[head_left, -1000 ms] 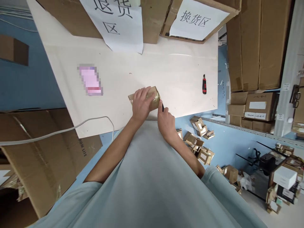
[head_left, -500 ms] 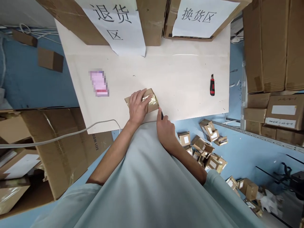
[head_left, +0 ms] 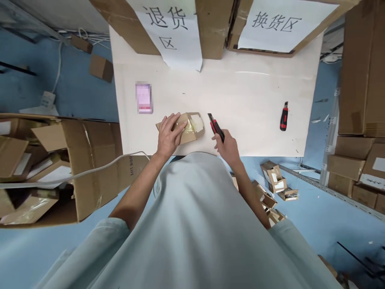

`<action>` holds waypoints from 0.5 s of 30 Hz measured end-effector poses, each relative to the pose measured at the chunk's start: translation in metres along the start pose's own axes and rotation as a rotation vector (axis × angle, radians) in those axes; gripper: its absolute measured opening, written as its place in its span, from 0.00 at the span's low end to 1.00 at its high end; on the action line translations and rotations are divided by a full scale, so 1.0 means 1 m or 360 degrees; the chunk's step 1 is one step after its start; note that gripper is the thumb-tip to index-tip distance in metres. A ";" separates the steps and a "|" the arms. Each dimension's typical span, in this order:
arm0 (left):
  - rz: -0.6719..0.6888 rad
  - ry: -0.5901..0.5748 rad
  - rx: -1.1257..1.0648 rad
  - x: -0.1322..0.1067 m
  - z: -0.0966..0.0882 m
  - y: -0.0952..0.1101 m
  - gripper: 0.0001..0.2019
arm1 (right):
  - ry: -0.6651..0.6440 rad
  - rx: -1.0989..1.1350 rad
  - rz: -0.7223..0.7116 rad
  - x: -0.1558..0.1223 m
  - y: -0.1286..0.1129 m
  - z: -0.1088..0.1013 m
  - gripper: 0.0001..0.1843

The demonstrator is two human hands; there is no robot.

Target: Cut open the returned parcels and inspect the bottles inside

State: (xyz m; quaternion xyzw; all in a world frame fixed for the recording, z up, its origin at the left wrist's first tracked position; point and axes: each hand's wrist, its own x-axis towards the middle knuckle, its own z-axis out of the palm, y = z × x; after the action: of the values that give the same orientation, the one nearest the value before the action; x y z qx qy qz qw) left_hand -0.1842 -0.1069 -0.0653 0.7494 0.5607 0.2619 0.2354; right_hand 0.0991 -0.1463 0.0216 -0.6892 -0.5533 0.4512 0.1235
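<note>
A small cardboard box [head_left: 189, 138] with shiny clear tape lies on the white table near its front edge. Its right end stands open, and something whitish shows there. My left hand [head_left: 169, 134] is wrapped over the box's left part and grips it. To the right of the box, my right hand [head_left: 227, 147] holds a black and red utility knife [head_left: 217, 129], its dark blade pointing up and left, apart from the box. A second black and red utility knife [head_left: 284, 117] lies by itself on the right side of the table.
Two large cartons with paper signs [head_left: 183, 40] stand along the table's back. A blurred pink item [head_left: 144, 98] lies at left. A grey cable [head_left: 99, 167] crosses the front left corner above a carton full of boxes [head_left: 90, 176]. More boxes [head_left: 273, 176] lie on the floor at right.
My right hand has drawn the knife away from the box's right end, to the right. That end now shows open. The whole view has shifted, and my left hand still grips the box.
</note>
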 end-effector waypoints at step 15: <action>-0.0476 0.0427 -0.0077 -0.074 -0.046 -0.009 0.29 | -0.0068 0.0227 -0.0120 0.107 0.030 0.093 0.22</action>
State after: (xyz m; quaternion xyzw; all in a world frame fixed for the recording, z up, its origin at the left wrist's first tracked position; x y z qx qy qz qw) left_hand -0.2382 -0.1730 -0.0458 0.6102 0.6857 0.3350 0.2128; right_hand 0.0462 -0.0939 -0.1022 -0.6477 -0.5478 0.4990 0.1773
